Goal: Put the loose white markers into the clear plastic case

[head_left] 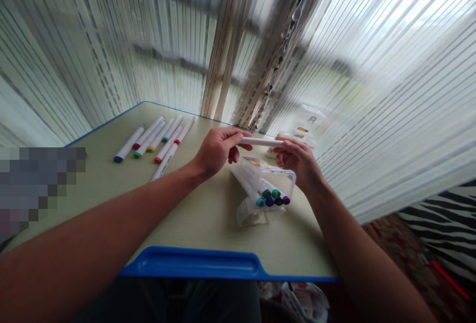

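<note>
A white marker (263, 141) is stretched level between my two hands above the table. My left hand (219, 149) pinches its left end, and my right hand (298, 160) pinches the right end; the fingers cover both tips, so its colour is hidden. Just below, a clear plastic marker case (243, 214) lies on its side with its open end towards me. Several markers (273, 198) rest inside, with teal, green, blue and purple ends showing. Left of my left hand, several white markers (152, 137) with variously coloured caps lie loose on the table.
The pale table (186, 219) has a blue edge and a blue pencil tray (197, 262) at the front. A white translucent container (310, 124) stands behind my right hand. Striped string curtains (167, 40) hang along the far side. A zebra-patterned cloth (442, 219) is at the right.
</note>
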Available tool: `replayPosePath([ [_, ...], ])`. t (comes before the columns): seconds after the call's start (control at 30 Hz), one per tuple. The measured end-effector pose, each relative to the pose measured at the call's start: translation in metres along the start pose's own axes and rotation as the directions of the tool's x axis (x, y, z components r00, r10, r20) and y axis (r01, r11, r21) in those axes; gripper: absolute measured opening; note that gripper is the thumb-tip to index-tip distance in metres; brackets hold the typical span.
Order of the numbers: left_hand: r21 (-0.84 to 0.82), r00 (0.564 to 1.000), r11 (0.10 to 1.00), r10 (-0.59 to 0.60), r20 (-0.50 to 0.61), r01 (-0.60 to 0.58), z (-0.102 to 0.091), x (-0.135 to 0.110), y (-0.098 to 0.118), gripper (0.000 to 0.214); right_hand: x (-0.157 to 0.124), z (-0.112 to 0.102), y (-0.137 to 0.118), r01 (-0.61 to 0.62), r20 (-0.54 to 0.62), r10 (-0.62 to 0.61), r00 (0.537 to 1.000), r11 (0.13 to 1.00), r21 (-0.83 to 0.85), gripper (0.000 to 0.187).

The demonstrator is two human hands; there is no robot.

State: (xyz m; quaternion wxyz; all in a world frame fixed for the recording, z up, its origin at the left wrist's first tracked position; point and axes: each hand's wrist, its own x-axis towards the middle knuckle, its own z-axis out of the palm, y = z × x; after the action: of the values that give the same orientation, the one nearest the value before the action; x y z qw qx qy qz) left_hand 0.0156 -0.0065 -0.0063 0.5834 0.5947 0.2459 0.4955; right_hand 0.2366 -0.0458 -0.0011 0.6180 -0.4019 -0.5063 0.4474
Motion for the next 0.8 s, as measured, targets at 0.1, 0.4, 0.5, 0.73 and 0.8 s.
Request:
replayPosePath([
  [0.1,0.033,1.0,0.999,0.018,-0.02,-0.017,0.0004,0.0007,-0.0009,0.027,-0.0004,-0.0008,-0.0003,-0.009,-0.001,0.009,1.0,1.0,-0.001,0.021],
  [0.4,0.182,0.995,0.978,0.102,0.017,-0.103,-0.0006,0.0009,-0.0039,0.024,-0.0027,0.0011,-0.0003,-0.036,-0.004,0.036,0.999,0.999,-0.029,0.022],
  [0.5,0.206,0.995,0.974,0.095,0.011,-0.095,-0.001,0.0001,-0.0031,0.028,-0.0036,0.0019,-0.0001,-0.031,0.012,0.031,0.999,0.998,-0.046,0.025],
  [0.73,0.2,0.996,0.976,0.086,0.009,-0.086,0.0017,-0.0025,0.0,0.025,-0.0019,0.0001,0.0008,-0.044,0.006,0.045,0.999,0.998,-0.037,0.027],
  [0.8,0.181,0.996,0.979,0.089,0.011,-0.089,0.0023,-0.0028,0.0,0.023,-0.0008,-0.0007,0.0012,-0.041,0.001,0.041,0.999,0.999,-0.027,0.028],
])
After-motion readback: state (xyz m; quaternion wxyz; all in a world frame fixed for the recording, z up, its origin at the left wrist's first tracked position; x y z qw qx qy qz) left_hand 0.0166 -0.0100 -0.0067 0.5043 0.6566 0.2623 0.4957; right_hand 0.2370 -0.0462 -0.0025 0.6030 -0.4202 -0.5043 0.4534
